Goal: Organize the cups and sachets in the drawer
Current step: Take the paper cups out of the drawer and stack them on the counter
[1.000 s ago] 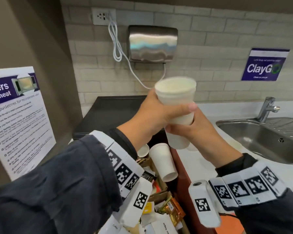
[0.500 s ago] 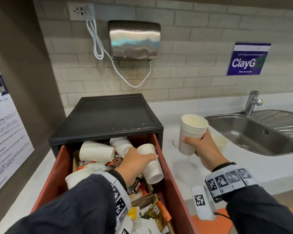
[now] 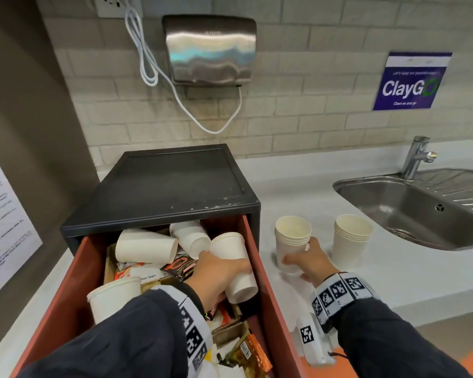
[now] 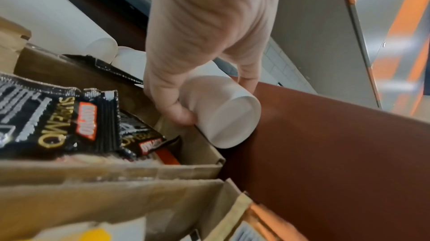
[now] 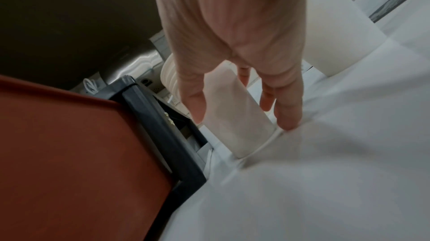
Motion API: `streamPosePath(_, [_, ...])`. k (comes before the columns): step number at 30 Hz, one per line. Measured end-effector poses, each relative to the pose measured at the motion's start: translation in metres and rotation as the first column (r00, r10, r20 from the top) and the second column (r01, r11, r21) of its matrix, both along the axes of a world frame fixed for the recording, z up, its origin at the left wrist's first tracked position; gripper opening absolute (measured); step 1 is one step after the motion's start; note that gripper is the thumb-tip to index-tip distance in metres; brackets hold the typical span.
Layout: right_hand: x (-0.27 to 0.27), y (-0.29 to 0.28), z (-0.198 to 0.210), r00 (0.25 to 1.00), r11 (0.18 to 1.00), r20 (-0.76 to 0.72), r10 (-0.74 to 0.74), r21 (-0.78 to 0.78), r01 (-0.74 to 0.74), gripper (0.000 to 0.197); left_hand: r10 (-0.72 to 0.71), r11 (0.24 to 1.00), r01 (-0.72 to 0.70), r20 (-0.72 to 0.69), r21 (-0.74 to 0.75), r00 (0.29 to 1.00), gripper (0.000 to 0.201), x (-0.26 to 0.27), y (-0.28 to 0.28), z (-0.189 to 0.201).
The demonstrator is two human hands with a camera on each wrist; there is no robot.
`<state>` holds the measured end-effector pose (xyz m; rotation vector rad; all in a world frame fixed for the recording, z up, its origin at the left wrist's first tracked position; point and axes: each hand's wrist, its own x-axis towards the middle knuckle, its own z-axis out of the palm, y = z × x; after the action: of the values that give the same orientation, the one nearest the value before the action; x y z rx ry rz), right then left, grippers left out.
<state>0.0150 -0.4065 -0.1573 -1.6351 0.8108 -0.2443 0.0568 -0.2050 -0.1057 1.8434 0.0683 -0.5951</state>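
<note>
Drawer [image 3: 268, 282] interior: you find it crowded; loose cups [image 3: 145, 246] and sachets [image 3: 179, 266] cover it wall to wall.
Drawer rear: the black housing [image 3: 172, 184] roofs it over, so you enter from above at the front only.
Counter [image 3: 393, 274] right of the drawer: two cup stacks [image 3: 351, 241] stand near the wall; bare surface nearer you.

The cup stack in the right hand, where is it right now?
In the head view the cup stack stands on the white counter, between the red drawer and a second stack.
</note>
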Motion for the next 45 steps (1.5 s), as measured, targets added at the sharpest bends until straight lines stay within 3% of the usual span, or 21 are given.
streamPosePath(8, [-0.014,0.003,0.021,0.989,0.999,-0.148,0.015,0.035,-0.01,0.078,-0.043,0.979,0.033,-0.045,-0.201,0.998,0.053,-0.004,0.015,0.01])
streamPosePath(10, [-0.022,0.005,0.04,0.977,0.999,-0.214,0.016,-0.04,-0.025,0.072,-0.063,0.96,0.062,0.004,-0.273,0.998,0.051,-0.006,0.024,0.022])
streamPosePath(13, [-0.032,0.015,0.087,0.973,0.943,-0.229,0.021,-0.318,-0.095,0.06,-0.051,0.941,0.097,0.147,-0.323,0.988,0.072,-0.007,0.037,0.044])
streamPosePath(15, [-0.038,0.03,0.124,0.991,0.909,-0.114,0.076,-0.399,-0.116,0.054,-0.027,0.928,0.123,0.265,-0.352,0.964,0.068,-0.01,0.044,0.06])
streamPosePath(17, [-0.045,0.055,0.159,0.975,0.924,0.032,0.218,-0.328,-0.196,0.038,0.003,0.92,0.141,0.369,-0.365,0.93,0.06,-0.015,0.048,0.079])
streamPosePath(19, [-0.054,0.086,0.184,0.91,0.913,0.151,0.387,-0.2,-0.355,0.03,0.025,0.904,0.182,0.474,-0.386,0.88,0.064,-0.023,0.052,0.097])
streamPosePath(21, [-0.06,0.112,0.2,0.824,0.858,0.242,0.513,-0.147,-0.492,0.039,0.033,0.885,0.243,0.575,-0.396,0.817,0.067,-0.034,0.058,0.113])
streamPosePath(24, [-0.058,0.138,0.208,0.731,0.827,0.43,0.53,-0.072,-0.557,0.05,0.02,0.875,0.322,0.693,-0.361,0.721,0.055,-0.047,0.069,0.128])
streamPosePath(27, [-0.051,0.153,0.206,0.705,0.839,0.539,0.461,-0.006,-0.544,0.049,0.064,0.902,0.272,0.728,-0.335,0.683,0.046,-0.048,0.087,0.126])
streamPosePath(31, [-0.049,0.161,0.205,0.704,0.894,0.611,0.363,-0.015,-0.448,0.047,0.234,0.954,-0.05,0.63,-0.297,0.74,0.041,-0.028,0.113,0.093])
streamPosePath(34, [-0.047,0.163,0.204,0.683,0.901,0.653,0.328,0.001,-0.433,0.047,0.265,0.964,-0.241,0.433,-0.11,0.862,0.064,-0.015,0.129,0.06])
streamPosePath(37, [-0.046,0.166,0.201,0.67,0.899,0.663,0.333,-0.008,-0.439,0.044,0.319,0.922,-0.369,0.31,0.116,0.895,0.086,-0.005,0.138,0.041])
streamPosePath(41, [-0.045,0.168,0.197,0.639,0.876,0.665,0.388,-0.051,-0.479,0.043,0.308,0.899,-0.367,0.25,0.24,0.918,0.109,0.003,0.136,0.031])
streamPosePath(45, [-0.046,0.164,0.192,0.625,0.864,0.669,0.403,-0.053,-0.501,0.042,0.248,0.937,-0.276,0.147,0.215,0.958,0.118,0.004,0.131,0.011])
